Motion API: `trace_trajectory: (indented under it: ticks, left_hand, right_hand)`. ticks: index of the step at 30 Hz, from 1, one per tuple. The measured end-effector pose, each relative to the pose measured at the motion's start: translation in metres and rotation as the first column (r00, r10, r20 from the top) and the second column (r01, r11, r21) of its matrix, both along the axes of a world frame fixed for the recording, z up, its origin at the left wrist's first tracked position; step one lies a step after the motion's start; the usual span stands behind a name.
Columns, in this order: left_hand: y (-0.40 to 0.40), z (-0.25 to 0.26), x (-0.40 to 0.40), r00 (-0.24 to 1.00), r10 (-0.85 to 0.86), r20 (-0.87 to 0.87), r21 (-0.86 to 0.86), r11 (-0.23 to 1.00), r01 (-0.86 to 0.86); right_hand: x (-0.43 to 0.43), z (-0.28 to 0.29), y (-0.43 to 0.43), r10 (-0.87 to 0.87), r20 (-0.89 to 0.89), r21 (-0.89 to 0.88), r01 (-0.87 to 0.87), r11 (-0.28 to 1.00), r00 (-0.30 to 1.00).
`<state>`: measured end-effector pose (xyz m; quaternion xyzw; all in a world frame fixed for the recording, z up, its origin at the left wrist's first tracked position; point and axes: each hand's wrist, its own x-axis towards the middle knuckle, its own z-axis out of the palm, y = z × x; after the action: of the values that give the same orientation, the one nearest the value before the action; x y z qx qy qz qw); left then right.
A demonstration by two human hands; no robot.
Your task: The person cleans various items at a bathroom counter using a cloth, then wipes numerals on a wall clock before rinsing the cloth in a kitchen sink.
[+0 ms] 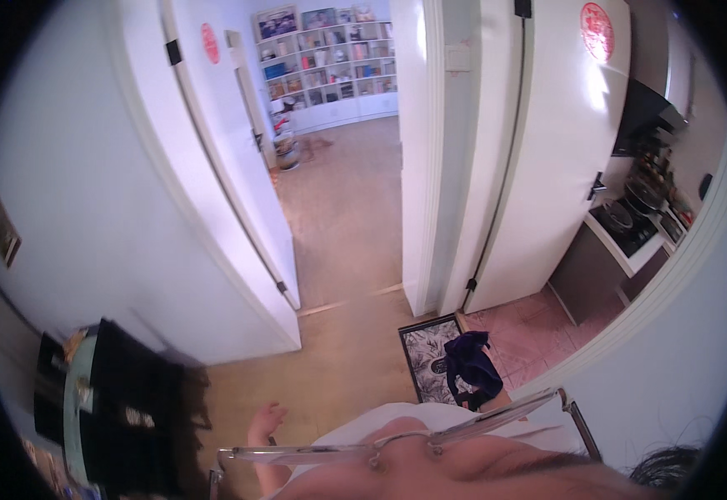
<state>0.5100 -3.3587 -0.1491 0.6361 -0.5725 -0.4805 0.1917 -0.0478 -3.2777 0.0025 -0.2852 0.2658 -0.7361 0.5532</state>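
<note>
My left hand (267,422) hangs low at the left, over the wooden floor, its fingers apart and nothing in them. A dark band shows at that wrist. On the right, my right hand (488,357) is mostly hidden by a dark purple cloth (474,365) that it holds. The cloth droops in folds above a patterned doormat (422,350) with a black border. The mat bears writing in a small oval. The glasses (488,417) and part of my own face fill the bottom of the view.
Ahead, an open white door (238,144) leads to a room with a white bookshelf (332,62). Another open white door (551,144) stands at the kitchen, with a gas stove (626,225) and pink tiles (526,331). Black chairs (132,406) flank a table (79,406) at left.
</note>
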Motion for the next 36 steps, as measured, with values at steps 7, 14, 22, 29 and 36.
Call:
trace_trajectory:
  ticks: [7,14,22,29,36]
  left_hand:
    - [-0.226,0.1,-0.062,0.995,-0.075,-0.066,-0.066,0.995,0.07]
    - [-0.339,0.084,-0.168,0.963,-0.2,-0.183,-0.105,0.978,0.183]
    - [-0.419,0.066,-0.329,0.874,-0.414,-0.255,-0.067,0.909,0.411]
    - [-0.437,0.078,-0.549,0.831,-0.496,-0.253,-0.11,0.868,0.484]
    - [-0.382,0.102,-0.809,0.672,-0.643,-0.367,-0.18,0.758,0.627]
  right_hand:
    - [0.008,0.004,-0.064,-0.33,0.028,0.025,0.329,0.944,0.944]
    - [0.0,-0.01,-0.053,-0.628,0.056,0.074,0.624,0.778,0.777]
    - [-0.068,-0.048,-0.032,-0.838,0.09,0.085,0.835,0.544,0.538]
    - [-0.237,-0.064,-0.011,-0.896,0.124,0.065,0.897,0.437,0.427]
    - [-0.36,-0.067,0.003,-0.939,0.075,0.09,0.936,0.342,0.336]
